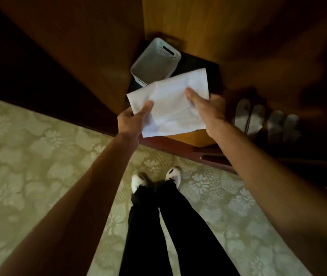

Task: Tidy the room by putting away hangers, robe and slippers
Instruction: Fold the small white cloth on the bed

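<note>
A white perforated bin (155,62) is seen tipped against the wooden wardrobe wall (178,20), sat on something dark. The floor is covered by a pale green flowery carpet (29,146). Black trousers (158,226) and white shoes (173,174) are spotted at the bottom

Dim warm light; 12 to 3 o'clock deep in shadow, motion blur there, wide-angle edge bending.

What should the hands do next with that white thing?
Probably lower the folded white cloth into the wardrobe. Both the left hand and the right hand already pinch it just above the open wardrobe floor, near the white basket.
</note>
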A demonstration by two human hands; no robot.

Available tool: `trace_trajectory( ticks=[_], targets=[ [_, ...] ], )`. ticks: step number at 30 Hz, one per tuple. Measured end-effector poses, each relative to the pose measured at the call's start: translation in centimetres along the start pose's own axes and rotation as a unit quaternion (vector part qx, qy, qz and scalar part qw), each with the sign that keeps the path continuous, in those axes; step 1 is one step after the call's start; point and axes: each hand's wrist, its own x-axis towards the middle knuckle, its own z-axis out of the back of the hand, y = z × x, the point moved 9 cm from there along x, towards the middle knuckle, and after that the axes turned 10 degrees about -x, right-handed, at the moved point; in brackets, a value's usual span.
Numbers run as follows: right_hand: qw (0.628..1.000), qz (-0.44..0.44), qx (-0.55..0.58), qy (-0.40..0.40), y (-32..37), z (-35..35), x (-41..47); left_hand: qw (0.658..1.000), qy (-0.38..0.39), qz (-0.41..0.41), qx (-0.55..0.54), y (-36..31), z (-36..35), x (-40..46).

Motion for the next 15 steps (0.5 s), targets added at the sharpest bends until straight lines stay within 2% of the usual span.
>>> trace_trajectory(
  ticks=[6,11,15],
  targets=[
    [0.998,-0.005,-0.058,-0.04,0.2,-3.6,10.2,0.998,-0.041,-0.022,0.031,0.2,-1.6,10.0],
    [0.992,0.015,-0.119,0.021,1.1,-6.9,18.0,0.996,-0.059,-0.043,0.052,1.8,-3.0,17.0],
    [0.969,0.087,-0.22,0.067,3.4,-8.9,21.7,0.996,-0.075,0.003,0.038,3.7,-3.3,21.5]
  ],
)
